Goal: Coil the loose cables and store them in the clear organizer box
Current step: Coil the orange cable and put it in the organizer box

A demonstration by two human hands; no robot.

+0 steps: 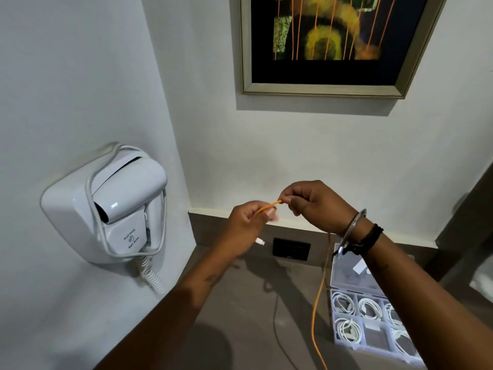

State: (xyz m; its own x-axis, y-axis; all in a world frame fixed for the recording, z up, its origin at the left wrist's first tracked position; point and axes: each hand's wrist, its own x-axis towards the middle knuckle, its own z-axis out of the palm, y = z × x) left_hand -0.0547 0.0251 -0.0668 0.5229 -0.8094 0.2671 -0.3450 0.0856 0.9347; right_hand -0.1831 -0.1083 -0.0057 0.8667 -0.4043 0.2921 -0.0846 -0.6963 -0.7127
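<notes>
Both hands are raised above the counter, holding an orange cable (318, 303). My left hand (246, 225) pinches it near one end, and a white plug hangs below that hand. My right hand (310, 202) grips the cable a short way along; a taut orange stretch runs between the two hands. The remaining length hangs from my right hand down past the frame's bottom edge. The clear organizer box (373, 340) stands open at the lower right, partly behind my right forearm. Several of its compartments hold coiled white cables (346, 329).
A white wall-mounted hair dryer (117, 206) with a curly cord hangs on the left wall. A black wall socket (291, 249) sits low on the back wall above the grey counter (245, 303). A thin dark cable lies on the counter. A framed picture (328, 44) hangs above.
</notes>
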